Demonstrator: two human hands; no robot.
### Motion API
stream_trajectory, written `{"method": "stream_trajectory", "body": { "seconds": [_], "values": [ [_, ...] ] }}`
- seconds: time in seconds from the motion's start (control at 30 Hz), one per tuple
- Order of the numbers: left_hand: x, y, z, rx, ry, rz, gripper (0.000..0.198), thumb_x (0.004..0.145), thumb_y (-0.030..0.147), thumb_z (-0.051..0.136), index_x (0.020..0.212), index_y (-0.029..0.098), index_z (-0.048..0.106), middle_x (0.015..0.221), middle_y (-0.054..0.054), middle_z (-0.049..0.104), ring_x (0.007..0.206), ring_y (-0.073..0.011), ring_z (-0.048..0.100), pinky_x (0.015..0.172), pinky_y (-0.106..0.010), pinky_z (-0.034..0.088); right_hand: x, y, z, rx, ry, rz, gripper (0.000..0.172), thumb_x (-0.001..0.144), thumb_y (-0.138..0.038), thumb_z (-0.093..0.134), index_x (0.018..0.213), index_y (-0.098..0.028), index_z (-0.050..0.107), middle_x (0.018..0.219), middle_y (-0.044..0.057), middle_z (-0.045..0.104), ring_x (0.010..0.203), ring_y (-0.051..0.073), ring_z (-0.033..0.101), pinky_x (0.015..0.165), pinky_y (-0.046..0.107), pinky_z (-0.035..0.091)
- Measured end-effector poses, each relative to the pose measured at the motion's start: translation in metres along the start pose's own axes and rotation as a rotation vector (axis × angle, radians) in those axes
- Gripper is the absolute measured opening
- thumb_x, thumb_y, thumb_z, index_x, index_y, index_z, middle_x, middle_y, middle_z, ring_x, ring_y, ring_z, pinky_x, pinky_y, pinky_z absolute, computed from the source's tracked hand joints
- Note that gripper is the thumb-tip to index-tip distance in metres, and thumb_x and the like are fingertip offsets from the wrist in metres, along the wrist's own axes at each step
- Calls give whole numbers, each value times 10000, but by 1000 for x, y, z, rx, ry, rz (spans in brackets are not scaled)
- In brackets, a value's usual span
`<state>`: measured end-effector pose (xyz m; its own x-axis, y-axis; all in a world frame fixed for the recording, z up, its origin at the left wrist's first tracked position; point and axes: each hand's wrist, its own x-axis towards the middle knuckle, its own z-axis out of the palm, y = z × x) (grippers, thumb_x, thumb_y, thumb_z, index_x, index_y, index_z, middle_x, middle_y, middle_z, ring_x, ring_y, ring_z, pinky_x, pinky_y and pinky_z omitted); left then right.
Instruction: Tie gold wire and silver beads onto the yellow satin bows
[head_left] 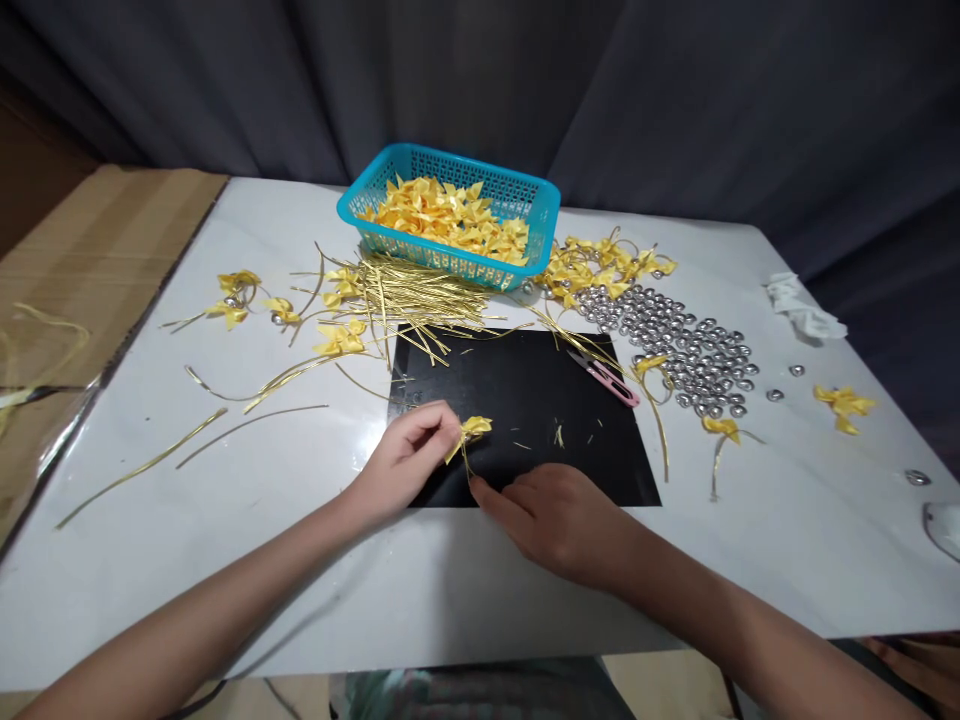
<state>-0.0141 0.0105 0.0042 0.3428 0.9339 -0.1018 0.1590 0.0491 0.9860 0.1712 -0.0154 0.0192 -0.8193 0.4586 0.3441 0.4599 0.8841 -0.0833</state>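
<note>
My left hand [420,448] pinches a yellow ribbon bow [474,430] above the front part of a black mat [510,385]. From the bow a thin gold cord [466,462] hangs down to the fingertips of my right hand [551,515]. Those fingers are closed at the cord's lower end, just right of and below the bow. Pink-handled snips [607,380] lie on the mat's upper right part, and small gold cord scraps are scattered on the mat.
A turquoise basket [551,215] of yellow bows stands at the back. Gold cords [420,295] lie before it. Silver beads [697,350] spread at right, beside finished-looking bows [592,265]. A crumpled white item [802,305] rests near the right edge; cardboard [112,240] is at left.
</note>
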Motion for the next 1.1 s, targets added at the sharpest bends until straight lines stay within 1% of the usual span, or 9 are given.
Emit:
{"method": "stream_trajectory", "body": {
  "seconds": [0.1, 0.17, 0.23, 0.27, 0.33, 0.47, 0.63, 0.83, 1.1],
  "values": [
    [0, 1, 0, -7, 21, -3, 295, 848, 327, 438, 586, 192, 409, 574, 41, 379, 528, -103, 359, 495, -231, 308, 2, -6, 5, 175, 47, 132, 256, 875, -82, 371, 856, -100, 626, 463, -27, 488, 381, 87, 384, 409, 229, 249],
    [1, 2, -2, -7, 51, 12, 292, 847, 324, 440, 587, 193, 415, 570, 41, 382, 523, -103, 359, 494, -232, 305, 5, -10, 9, 397, 96, 406, 166, 867, -200, 475, 814, -126, 614, 426, -70, 400, 362, 52, 319, 401, 189, 229],
    [1, 2, -4, 5, 79, 38, 280, 846, 306, 441, 590, 192, 425, 573, 40, 390, 523, -104, 363, 499, -235, 306, 11, -13, 12, 638, 123, 712, 191, 835, -307, 543, 781, -134, 604, 405, -100, 291, 358, 33, 245, 393, 164, 209],
    [1, 2, -4, 18, 85, 55, 274, 843, 293, 443, 589, 191, 429, 576, 39, 394, 526, -105, 367, 505, -237, 307, 15, -14, 13, 740, 129, 825, 220, 827, -340, 549, 771, -133, 601, 404, -106, 255, 364, 31, 219, 390, 161, 198],
    [1, 1, -5, 50, 78, 91, 262, 837, 267, 451, 587, 188, 441, 585, 36, 405, 539, -108, 377, 522, -240, 312, 22, -15, 15, 925, 116, 931, 261, 831, -373, 528, 769, -129, 597, 412, -105, 231, 378, 34, 199, 389, 164, 178],
    [0, 1, -3, 89, 47, 110, 246, 830, 248, 465, 592, 186, 453, 587, 36, 409, 557, -113, 388, 534, -241, 309, 31, -14, 20, 1169, 152, 944, 283, 834, -395, 500, 735, -135, 552, 455, -90, 249, 408, 37, 200, 395, 167, 158],
    [0, 2, -3, 91, 24, 117, 259, 848, 262, 453, 601, 188, 452, 596, 30, 419, 566, -119, 401, 544, -248, 313, 34, -14, 20, 1300, 219, 952, 337, 817, -439, 503, 653, -146, 482, 478, -81, 249, 435, 38, 189, 407, 172, 150],
    [-1, -4, -5, 45, -15, 68, 300, 894, 309, 388, 627, 187, 452, 623, 25, 435, 588, -127, 429, 571, -259, 333, 37, -14, 19, 1342, 237, 982, 332, 803, -432, 508, 650, -137, 498, 464, -81, 266, 430, 36, 191, 409, 178, 151],
    [-1, 1, -3, -4, 11, 63, 259, 872, 265, 438, 626, 187, 442, 614, 40, 414, 579, -110, 394, 555, -240, 310, 37, -17, 23, 1286, 263, 983, 307, 815, -377, 496, 619, -142, 491, 463, -78, 248, 440, 41, 188, 428, 193, 165]
  ]
}}
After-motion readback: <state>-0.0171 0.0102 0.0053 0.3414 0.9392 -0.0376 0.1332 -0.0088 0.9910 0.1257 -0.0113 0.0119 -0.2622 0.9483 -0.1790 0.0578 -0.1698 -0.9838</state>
